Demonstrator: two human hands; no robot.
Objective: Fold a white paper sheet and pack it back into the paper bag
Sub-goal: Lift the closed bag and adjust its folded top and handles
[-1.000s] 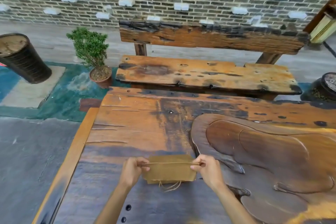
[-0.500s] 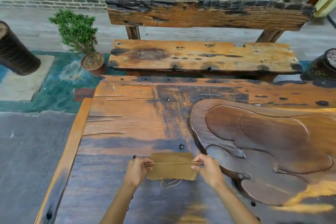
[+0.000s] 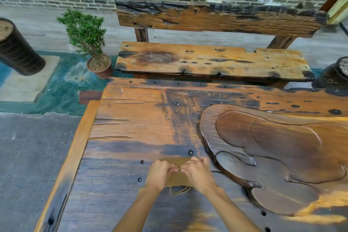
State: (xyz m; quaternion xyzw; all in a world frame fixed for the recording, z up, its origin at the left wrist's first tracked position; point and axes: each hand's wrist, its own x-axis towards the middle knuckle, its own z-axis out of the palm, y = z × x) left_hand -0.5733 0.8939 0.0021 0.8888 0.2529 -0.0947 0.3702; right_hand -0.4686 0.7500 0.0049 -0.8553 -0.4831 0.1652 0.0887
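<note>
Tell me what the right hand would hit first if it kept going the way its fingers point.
The right hand points inward across the paper bag, so it would likely meet the left hand at once; their fingers look nearly touching.

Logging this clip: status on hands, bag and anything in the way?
Left hand and right hand both pinching the string over the bag. Bag flat on table. White sheet not visible. Nothing in the way.

Table point(image 3: 131, 118) bare toward its far and left edges; carved tray point(image 3: 282, 147) fills the right side, bench point(image 3: 207, 60) beyond.
</note>
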